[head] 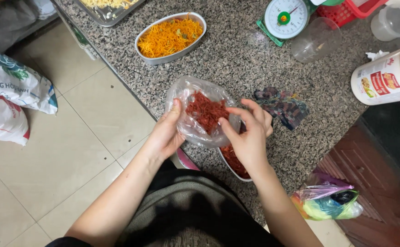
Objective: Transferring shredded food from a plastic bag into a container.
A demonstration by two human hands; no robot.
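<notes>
While the left hand (165, 132) cups the clear plastic bag (200, 112) from the side and beneath, thumb pressed against its near wall, the bag's mouth stays spread and turned toward the person. The right hand (250, 135) is at that mouth with fingers bent around a pinch of the red shredded food (207, 112); whether it grips shreds or only the bag's rim, I cannot tell. Most of the red shreds lie inside the bag, and more fill the oval metal dish (233, 161) directly below the right hand, so the bag sits just above the dish, probably so that any spill drops back into it.

All this is at the near edge of a speckled granite counter (236, 59). Farther back stands 1 oval metal dish of orange shreds (170, 36), and beyond it a flat tray (106, 9) of pale yellow shreds, cut off by the frame. A green-based kitchen scale (286, 17) stands near a clear plastic cup (314, 40) lying on its side, and a large white tub (387, 77) lies at the right edge. A dark patterned cloth (282, 106) is spread just beside the right hand.

The floor is pale tile (72, 151). 2 printed sacks (12, 91) rest on it at the left, and a bundle of coloured plastic bags (328, 201) sits at the lower right beside dark wooden furniture.
</notes>
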